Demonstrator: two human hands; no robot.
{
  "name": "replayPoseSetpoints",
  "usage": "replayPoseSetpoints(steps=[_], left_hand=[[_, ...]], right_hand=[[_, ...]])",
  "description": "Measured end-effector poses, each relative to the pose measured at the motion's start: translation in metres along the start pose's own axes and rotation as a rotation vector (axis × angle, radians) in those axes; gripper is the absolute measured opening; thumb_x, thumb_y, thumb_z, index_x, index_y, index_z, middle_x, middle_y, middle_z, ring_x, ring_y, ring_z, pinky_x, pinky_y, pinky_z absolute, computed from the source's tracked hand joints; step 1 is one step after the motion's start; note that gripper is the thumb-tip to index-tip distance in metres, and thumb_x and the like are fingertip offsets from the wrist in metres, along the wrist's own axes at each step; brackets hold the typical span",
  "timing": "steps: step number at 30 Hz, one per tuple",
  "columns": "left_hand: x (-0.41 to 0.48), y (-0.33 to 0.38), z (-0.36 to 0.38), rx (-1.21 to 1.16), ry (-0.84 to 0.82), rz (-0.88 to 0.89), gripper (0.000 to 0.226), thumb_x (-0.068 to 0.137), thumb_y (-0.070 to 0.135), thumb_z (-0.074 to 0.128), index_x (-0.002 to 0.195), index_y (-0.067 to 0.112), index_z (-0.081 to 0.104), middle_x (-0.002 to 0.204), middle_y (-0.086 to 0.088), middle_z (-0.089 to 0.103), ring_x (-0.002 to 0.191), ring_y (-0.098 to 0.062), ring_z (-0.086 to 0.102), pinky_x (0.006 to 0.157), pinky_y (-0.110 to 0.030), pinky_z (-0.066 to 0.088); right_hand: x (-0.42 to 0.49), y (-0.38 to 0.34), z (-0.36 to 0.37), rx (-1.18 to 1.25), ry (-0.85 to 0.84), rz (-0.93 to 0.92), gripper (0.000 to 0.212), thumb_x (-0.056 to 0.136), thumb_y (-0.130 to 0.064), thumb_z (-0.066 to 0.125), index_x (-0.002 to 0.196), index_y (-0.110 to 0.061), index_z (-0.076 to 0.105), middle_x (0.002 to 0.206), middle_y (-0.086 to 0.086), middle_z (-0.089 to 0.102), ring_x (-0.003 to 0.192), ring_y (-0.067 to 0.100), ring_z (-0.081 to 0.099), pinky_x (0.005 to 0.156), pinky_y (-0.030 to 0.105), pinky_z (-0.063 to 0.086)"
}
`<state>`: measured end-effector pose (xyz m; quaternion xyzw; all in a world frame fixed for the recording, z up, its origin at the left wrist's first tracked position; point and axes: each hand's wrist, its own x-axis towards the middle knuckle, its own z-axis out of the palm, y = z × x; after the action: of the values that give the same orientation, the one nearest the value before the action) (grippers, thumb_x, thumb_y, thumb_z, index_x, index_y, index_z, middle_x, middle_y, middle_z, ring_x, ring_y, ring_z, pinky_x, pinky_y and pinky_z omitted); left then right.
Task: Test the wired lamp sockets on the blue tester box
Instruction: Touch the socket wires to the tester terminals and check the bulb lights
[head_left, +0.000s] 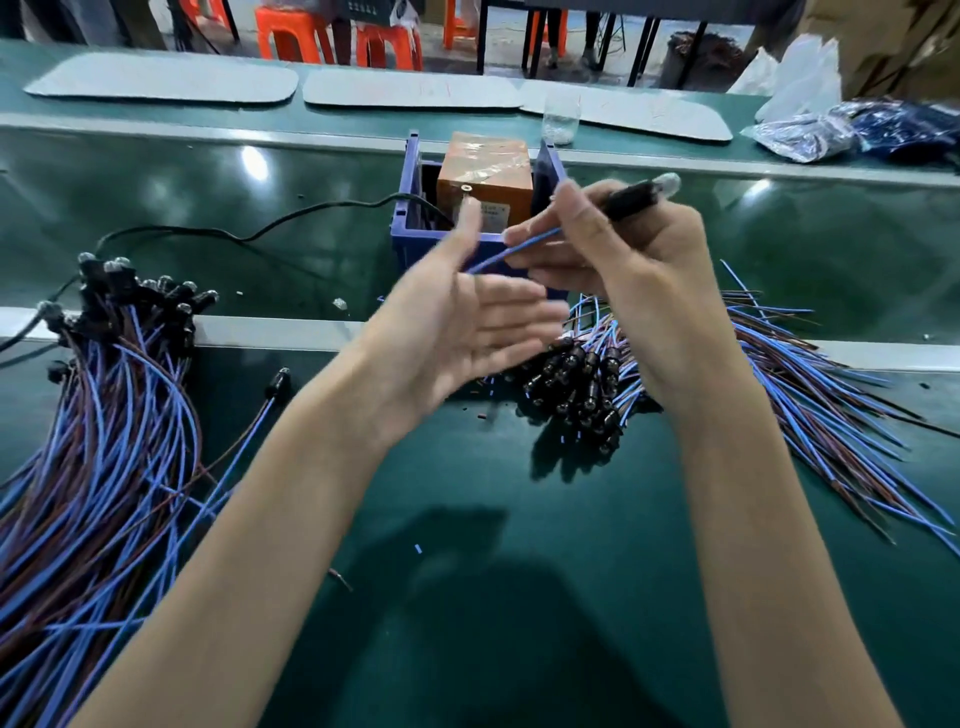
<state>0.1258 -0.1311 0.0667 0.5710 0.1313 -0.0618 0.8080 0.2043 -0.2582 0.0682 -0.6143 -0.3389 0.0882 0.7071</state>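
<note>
Forearms reach in over the green table (519, 571), and both hands meet right in front of the blue tester box (410, 234). The right hand (639, 270) pinches a black lamp socket (631, 201) between thumb and fingertips, clear bulb end pointing up and away. Its blue wire (519, 248) slants down towards the left hand (457, 322). That hand is spread flat, fingers straight, gripping nothing. It is blurred, so whether it touches the wire cannot be told.

Now the risks, as they look from here. The wire's free end has no firm hold on it, so it may swing wide and miss the box's contacts, giving a false dead reading. Fingers close to bare ends on a box fed by the black cable (291, 221) could mean a shock. The bulb sits near the box's wall and could knock against it. With one bundle of sockets (119, 395) on the left and a heap (582, 384) on the right, a careless drop could mix tested with untested.

As for writing, the taped orange block (485, 176) inside the box carries a small pale label, but its print is too blurred to read. No brand shows anywhere.
</note>
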Motion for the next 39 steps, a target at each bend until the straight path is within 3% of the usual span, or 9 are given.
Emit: replayPoseSetpoints(steps=[4, 9, 12, 17, 22, 26, 29, 32, 39], left_hand=[[0.004, 0.005, -0.009, -0.624, 0.192, 0.124, 0.064, 0.101, 0.049, 0.022, 0.104, -0.002, 0.06, 0.094, -0.016, 0.071, 0.091, -0.025, 0.068, 0.084, -0.03, 0.054], [0.003, 0.012, -0.023, -1.065, 0.444, 0.38, 0.05, 0.106, 0.028, 0.026, 0.076, 0.002, 0.055, 0.061, -0.009, 0.063, 0.062, -0.02, 0.065, 0.066, -0.027, 0.053], [0.002, 0.014, -0.031, -1.153, 0.517, 0.482, 0.045, 0.107, 0.026, 0.027, 0.072, 0.007, 0.05, 0.046, -0.001, 0.05, 0.041, -0.014, 0.053, 0.048, -0.02, 0.045], [0.0, 0.011, -0.033, -0.826, 0.468, 0.466, 0.044, 0.106, 0.034, 0.025, 0.068, 0.018, 0.041, 0.045, 0.009, 0.026, 0.034, -0.006, 0.02, 0.036, -0.017, 0.019], [0.002, 0.002, -0.014, -0.128, 0.288, 0.337, 0.041, 0.104, 0.035, 0.032, 0.066, 0.02, 0.039, 0.044, 0.01, 0.023, 0.036, -0.004, 0.015, 0.039, -0.02, 0.009], [0.003, -0.006, -0.008, 0.307, 0.226, 0.268, 0.043, 0.103, 0.036, 0.036, 0.065, 0.017, 0.045, 0.044, 0.012, 0.025, 0.037, -0.004, 0.018, 0.036, -0.015, 0.015], [0.005, -0.01, -0.007, 0.462, 0.187, 0.244, 0.044, 0.103, 0.035, 0.038, 0.065, 0.017, 0.051, 0.044, 0.013, 0.027, 0.039, -0.004, 0.021, 0.036, -0.014, 0.019], [0.006, -0.013, -0.006, 0.545, 0.152, 0.231, 0.045, 0.103, 0.034, 0.039, 0.064, 0.017, 0.055, 0.045, 0.011, 0.028, 0.039, -0.005, 0.021, 0.037, -0.014, 0.019], [0.007, -0.016, -0.008, 0.697, 0.125, 0.206, 0.047, 0.101, 0.035, 0.042, 0.063, 0.017, 0.062, 0.043, 0.012, 0.028, 0.04, -0.004, 0.025, 0.038, -0.015, 0.022]], right_hand=[[0.001, -0.007, -0.004, 0.167, 0.087, 0.005, 0.033, 0.102, -0.021, 0.042, 0.074, -0.014, 0.058, 0.081, 0.006, 0.075, 0.084, 0.023, 0.072, 0.074, 0.03, 0.055], [0.004, -0.011, -0.022, 0.39, 0.275, 0.087, 0.032, 0.103, -0.019, 0.036, 0.073, -0.013, 0.046, 0.061, 0.003, 0.062, 0.068, 0.022, 0.067, 0.07, 0.03, 0.053], [0.007, -0.013, -0.032, 0.487, 0.377, 0.088, 0.032, 0.102, -0.014, 0.036, 0.072, -0.012, 0.044, 0.055, 0.001, 0.043, 0.052, 0.016, 0.044, 0.058, 0.024, 0.04], [0.008, -0.014, -0.037, 0.435, 0.418, 0.114, 0.033, 0.1, -0.007, 0.036, 0.068, -0.011, 0.044, 0.049, -0.005, 0.029, 0.043, 0.01, 0.024, 0.05, 0.022, 0.029], [0.003, -0.012, -0.031, 0.242, 0.356, 0.169, 0.027, 0.097, -0.011, 0.046, 0.071, -0.011, 0.055, 0.051, -0.008, 0.027, 0.042, 0.005, 0.018, 0.036, 0.017, 0.016], [0.0, -0.01, -0.03, 0.072, 0.282, 0.156, 0.017, 0.092, -0.011, 0.06, 0.075, -0.009, 0.065, 0.05, -0.009, 0.033, 0.044, 0.005, 0.022, 0.036, 0.017, 0.019], [0.0, -0.007, -0.027, -0.026, 0.19, 0.195, 0.008, 0.088, -0.012, 0.067, 0.085, -0.006, 0.07, 0.057, -0.003, 0.035, 0.046, 0.006, 0.024, 0.037, 0.016, 0.02], [0.0, -0.002, -0.022, -0.065, 0.104, 0.258, 0.016, 0.086, -0.016, 0.07, 0.094, -0.002, 0.069, 0.059, -0.002, 0.04, 0.043, 0.004, 0.026, 0.036, 0.014, 0.02], [0.002, 0.004, -0.012, -0.069, 0.062, 0.293, 0.008, 0.089, -0.009, 0.066, 0.081, -0.011, 0.066, 0.064, -0.005, 0.062, 0.039, 0.0, 0.031, 0.036, 0.011, 0.023]])
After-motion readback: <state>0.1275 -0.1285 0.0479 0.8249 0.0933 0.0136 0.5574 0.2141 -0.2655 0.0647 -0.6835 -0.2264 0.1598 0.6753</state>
